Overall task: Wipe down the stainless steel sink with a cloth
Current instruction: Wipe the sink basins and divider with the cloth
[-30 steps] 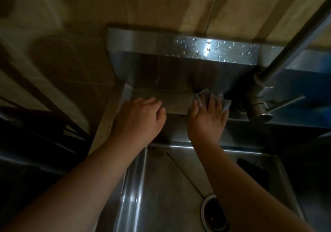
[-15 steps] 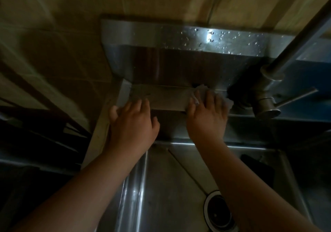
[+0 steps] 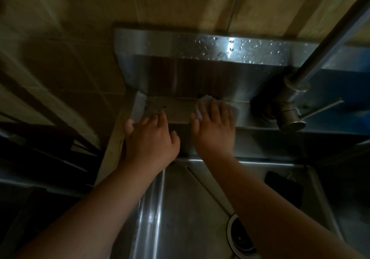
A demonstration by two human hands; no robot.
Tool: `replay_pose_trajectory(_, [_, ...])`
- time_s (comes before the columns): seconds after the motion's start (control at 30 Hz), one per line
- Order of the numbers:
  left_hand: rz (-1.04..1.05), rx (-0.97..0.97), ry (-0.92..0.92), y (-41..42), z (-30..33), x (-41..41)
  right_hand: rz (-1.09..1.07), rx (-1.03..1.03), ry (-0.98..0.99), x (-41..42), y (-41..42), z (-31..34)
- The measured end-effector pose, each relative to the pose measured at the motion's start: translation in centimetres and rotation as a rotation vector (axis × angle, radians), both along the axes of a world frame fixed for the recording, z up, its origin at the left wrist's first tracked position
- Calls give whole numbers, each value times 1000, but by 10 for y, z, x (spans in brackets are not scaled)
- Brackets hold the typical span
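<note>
Stainless steel fills most of my view: the sink [image 3: 180, 214] runs from a wet upstand at the back, dotted with water drops, down over a flat rear ledge [image 3: 176, 108] into the basin below, where the drain [image 3: 238, 236] shows at the lower right. My right hand [image 3: 215, 127] lies flat on that ledge with its fingers straight and slightly spread, pressing the pale cloth [image 3: 206, 99] onto the steel just below the upstand. Parts of the cloth peek out beyond the fingertips and beside the thumb; the rest is hidden under the palm. That grip is flat and pressing, with no fingers curled round the cloth. My left hand [image 3: 149, 138] rests just beside it on the ledge's left end, fingers relaxed and gently bent, holding nothing, its edge at the sink's left rim. The two hands are close but apart. To the right of the cloth stands the tap [image 3: 290, 106], its lever pointing right and its spout rising toward the upper right corner. Tiled wall [image 3: 180, 0] sits behind.
</note>
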State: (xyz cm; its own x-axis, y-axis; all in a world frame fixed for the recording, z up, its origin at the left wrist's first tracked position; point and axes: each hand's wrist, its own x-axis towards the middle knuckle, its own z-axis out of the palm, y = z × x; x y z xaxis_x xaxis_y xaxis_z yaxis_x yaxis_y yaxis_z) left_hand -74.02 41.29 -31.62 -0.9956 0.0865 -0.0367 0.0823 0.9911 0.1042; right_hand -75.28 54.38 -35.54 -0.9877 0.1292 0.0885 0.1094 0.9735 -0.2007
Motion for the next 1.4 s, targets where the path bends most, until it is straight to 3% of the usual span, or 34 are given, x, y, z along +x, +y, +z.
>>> replay_pose_trajectory(0.13, [-7,7,-57,-5,4,0,279,-14,143,19,-12,6])
replay_pose_trajectory(0.23, [-37,-15,-38,-15,9,6,305,30,276,27,6,11])
replay_pose_trajectory(0.4, [8,-51,18,-19,13,15,148,-122,-3,-4,-11,15])
replay_pose_trajectory(0.47, [23,-78,9,-20,13,18,173,-164,-13,-12,-31,12])
replay_pose_trajectory(0.57, [39,-106,19,-27,12,19,385,-83,-50,-5,-50,8])
replay_pose_trajectory(0.63, [58,-108,-1,-34,11,19,452,-61,18,9,-44,7])
replay_pose_trajectory(0.73, [54,-116,-40,-42,9,23,404,-63,210,16,-29,10])
replay_pose_trajectory(0.9, [78,-77,-59,-41,9,20,208,-162,-21,-10,-48,5])
replay_pose_trajectory(1.03, [32,-74,-35,-48,6,24,353,-150,-35,-13,-71,0])
replay_pose_trajectory(1.13, [12,-53,-30,-55,6,24,484,-104,66,-2,-62,0])
replay_pose_trajectory(1.2, [-1,-53,-59,-56,6,22,442,-80,92,-2,-54,2])
replay_pose_trajectory(1.33, [-5,-33,-50,-57,4,21,276,-240,-45,-20,-68,3])
replay_pose_trajectory(1.4, [-15,-8,-12,-58,3,23,316,-288,-72,-25,-83,5])
